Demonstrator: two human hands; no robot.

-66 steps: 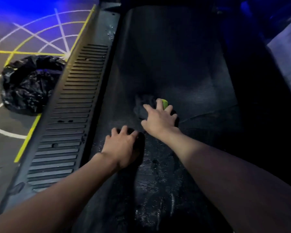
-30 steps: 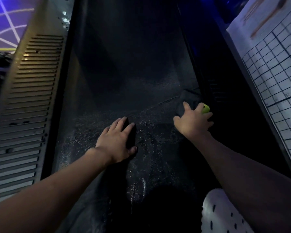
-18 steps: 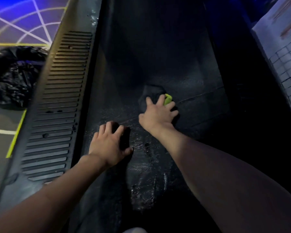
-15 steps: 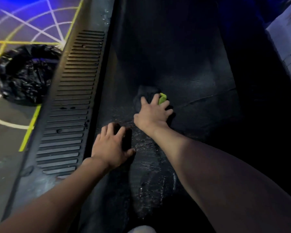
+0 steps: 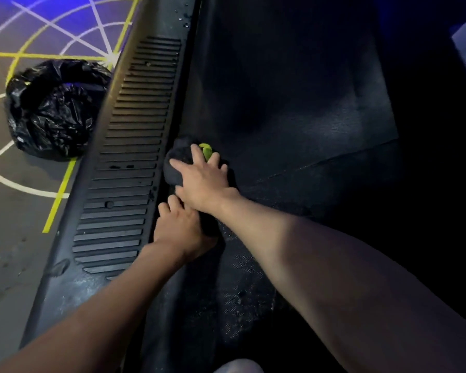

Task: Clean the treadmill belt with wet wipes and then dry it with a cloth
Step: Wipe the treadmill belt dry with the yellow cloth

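The black treadmill belt (image 5: pixel 293 111) runs up the middle of the view, with a wet sheen on its near part. My right hand (image 5: pixel 202 181) presses a dark cloth (image 5: pixel 176 160) with a yellow-green patch flat on the belt at its left edge, fingers spread. Just behind it, my left hand (image 5: pixel 179 227) lies flat on the belt beside the left side rail; the right wrist crosses over its fingertips.
The ribbed grey side rail (image 5: pixel 129 162) borders the belt on the left. A black bin bag (image 5: pixel 51 109) sits on the floor beyond it, among yellow and white floor lines. The right side of the treadmill is in deep shadow.
My right hand has slid the cloth leftward across the belt to the left rail. My left hand has stayed flat on the belt, and the right hand now sits close in front of it.
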